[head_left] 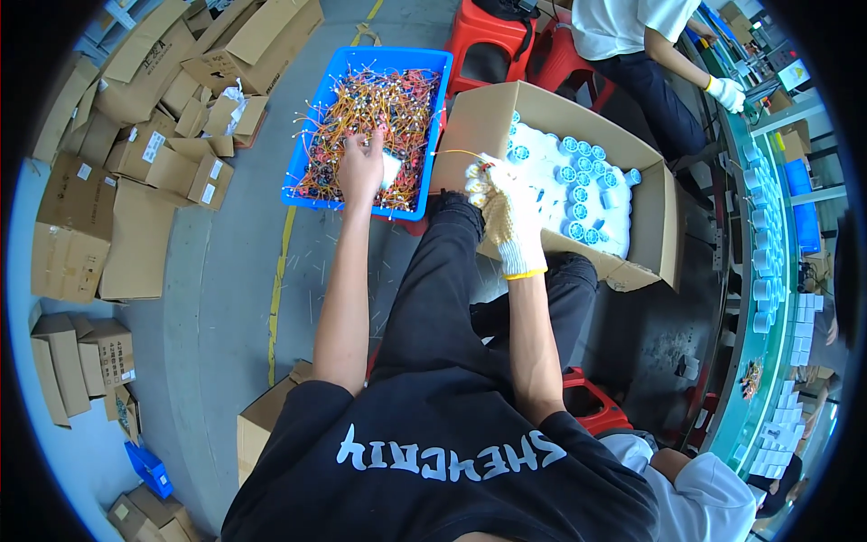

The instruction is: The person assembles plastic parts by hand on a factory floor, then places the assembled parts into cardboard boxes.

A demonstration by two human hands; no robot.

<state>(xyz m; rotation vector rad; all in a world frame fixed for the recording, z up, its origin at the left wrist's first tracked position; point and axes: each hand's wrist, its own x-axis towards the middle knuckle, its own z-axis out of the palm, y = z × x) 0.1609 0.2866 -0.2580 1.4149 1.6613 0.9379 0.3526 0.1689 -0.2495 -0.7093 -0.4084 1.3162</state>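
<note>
A blue plastic bin [312, 202] is heaped with thin orange, red and dark wire leads [384, 104] with small pale connectors. My bare left hand [361, 167] reaches into the heap, its fingers bent together among the leads. What they pinch is too small to make out. Beside that hand, a white piece [390, 170] lies on the leads. My right hand [501, 203], in a white knit glove with a yellow cuff, is closed on an orange wire lead [462, 152] whose loose end sticks out to the left. It hovers at the near left side of an open carton [477, 126].
Inside the carton are several white-and-blue round parts [578, 194]. On the right runs a green conveyor line [736, 361] with white parts. A co-worker's gloved hand [725, 93] rests there. Red stools [488, 45] stand ahead; cardboard boxes [77, 226] pile up left.
</note>
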